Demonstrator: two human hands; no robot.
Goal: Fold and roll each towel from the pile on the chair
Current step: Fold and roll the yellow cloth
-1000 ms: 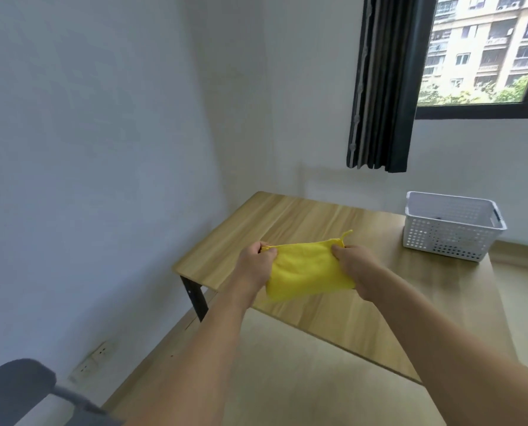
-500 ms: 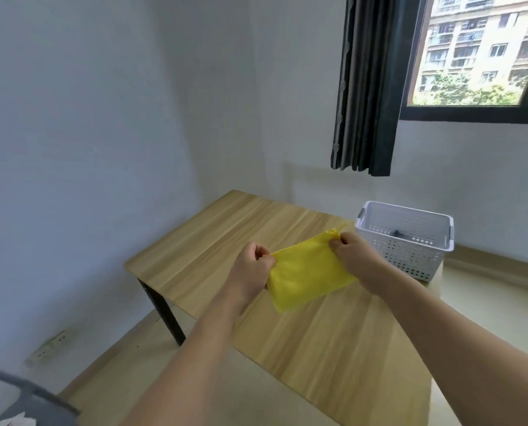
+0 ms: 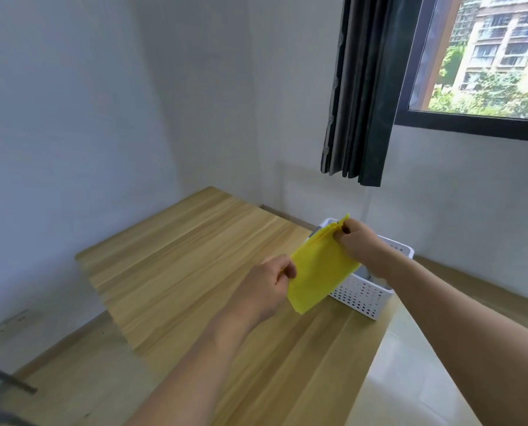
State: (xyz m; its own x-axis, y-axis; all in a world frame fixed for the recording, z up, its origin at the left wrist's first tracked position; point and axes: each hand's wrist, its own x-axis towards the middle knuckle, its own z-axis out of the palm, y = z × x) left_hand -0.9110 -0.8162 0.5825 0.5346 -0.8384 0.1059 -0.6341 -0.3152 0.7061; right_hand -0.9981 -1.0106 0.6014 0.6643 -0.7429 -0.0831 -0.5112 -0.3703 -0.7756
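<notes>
Both your hands pinch folded towel [image 3: 318, 272] above table [image 3: 170, 259]: left hand [image 3: 267, 287] lower corner, right hand [image 3: 359, 245] upper corner, before basket [image 3: 361, 295].

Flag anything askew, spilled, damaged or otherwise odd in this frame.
Nothing stands out. The left hand and right hand each pinch a corner of the folded yellow towel, held taut and tilted in the air above the wooden table. The white basket sits upright at the table's far edge.
</notes>
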